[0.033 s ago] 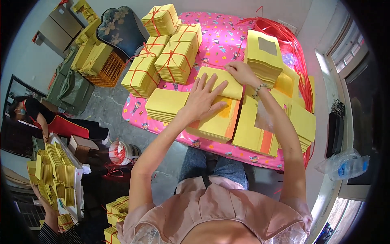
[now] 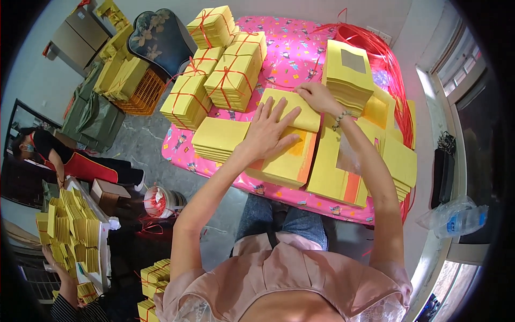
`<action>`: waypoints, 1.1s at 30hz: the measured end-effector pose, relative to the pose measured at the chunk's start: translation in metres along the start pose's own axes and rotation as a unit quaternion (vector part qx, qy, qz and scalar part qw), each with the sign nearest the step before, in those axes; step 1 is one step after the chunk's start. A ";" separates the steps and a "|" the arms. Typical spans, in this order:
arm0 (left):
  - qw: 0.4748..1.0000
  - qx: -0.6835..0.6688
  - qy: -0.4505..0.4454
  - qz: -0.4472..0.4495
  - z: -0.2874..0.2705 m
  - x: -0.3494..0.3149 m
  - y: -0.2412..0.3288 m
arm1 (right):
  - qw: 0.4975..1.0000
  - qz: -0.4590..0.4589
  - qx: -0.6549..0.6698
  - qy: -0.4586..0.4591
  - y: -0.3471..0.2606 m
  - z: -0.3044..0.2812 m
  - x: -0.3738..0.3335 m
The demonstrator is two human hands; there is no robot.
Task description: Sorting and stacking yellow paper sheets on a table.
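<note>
My left hand (image 2: 270, 129) lies flat with its fingers spread over a folded yellow paper sheet (image 2: 306, 116) on top of a paper stack (image 2: 292, 163) with an orange strip. At the sheet's far right corner rests my right hand (image 2: 317, 98), a beaded bracelet on its wrist. Its fingers are curled together; whatever lies between them is hidden. A pile of folded yellow papers (image 2: 221, 132) sits left of my left hand. Under my right forearm lies another flat stack (image 2: 327, 166), and a tall stack (image 2: 348, 86) stands beyond it.
Yellow bundles tied with red string (image 2: 233, 80) stand at the back left of the pink patterned table cover (image 2: 292, 40). Red strands (image 2: 405, 102) hang along the right side. Left are a bucket (image 2: 174, 201), a person in a red apron (image 2: 91, 166), and another person's arm by more papers.
</note>
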State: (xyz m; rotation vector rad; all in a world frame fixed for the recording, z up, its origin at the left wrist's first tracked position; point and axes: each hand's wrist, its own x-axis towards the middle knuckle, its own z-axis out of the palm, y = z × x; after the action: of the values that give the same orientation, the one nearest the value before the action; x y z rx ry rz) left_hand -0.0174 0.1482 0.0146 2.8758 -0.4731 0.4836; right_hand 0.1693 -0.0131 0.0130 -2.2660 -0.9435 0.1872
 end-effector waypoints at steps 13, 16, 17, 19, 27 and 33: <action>1.000 -0.021 -0.019 -0.011 0.002 0.001 0.000 | 1.000 0.018 0.005 -0.011 -0.008 0.003 -0.005; 1.000 -0.020 -0.021 -0.012 0.002 0.001 -0.001 | 0.999 -0.037 -0.011 0.020 -0.007 0.005 -0.006; 0.999 -0.021 -0.021 -0.013 0.003 0.001 -0.001 | 0.999 -0.037 -0.008 0.023 -0.007 0.006 -0.007; 0.999 -0.016 -0.028 -0.012 0.004 0.001 -0.001 | 0.999 -0.034 -0.005 0.025 -0.010 0.005 -0.009; 0.999 -0.011 -0.050 -0.008 0.008 0.003 -0.003 | 0.988 -0.087 -0.071 0.105 -0.017 0.004 -0.034; 0.999 -0.005 -0.051 -0.010 0.010 -0.002 -0.007 | 0.972 -0.119 -0.200 0.041 -0.059 0.012 -0.125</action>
State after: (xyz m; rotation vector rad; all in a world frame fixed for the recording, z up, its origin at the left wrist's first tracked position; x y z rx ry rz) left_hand -0.0136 0.1528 0.0034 2.9024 -0.4604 0.3321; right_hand 0.0401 -0.0604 0.0263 -2.4662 -1.2914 -0.2216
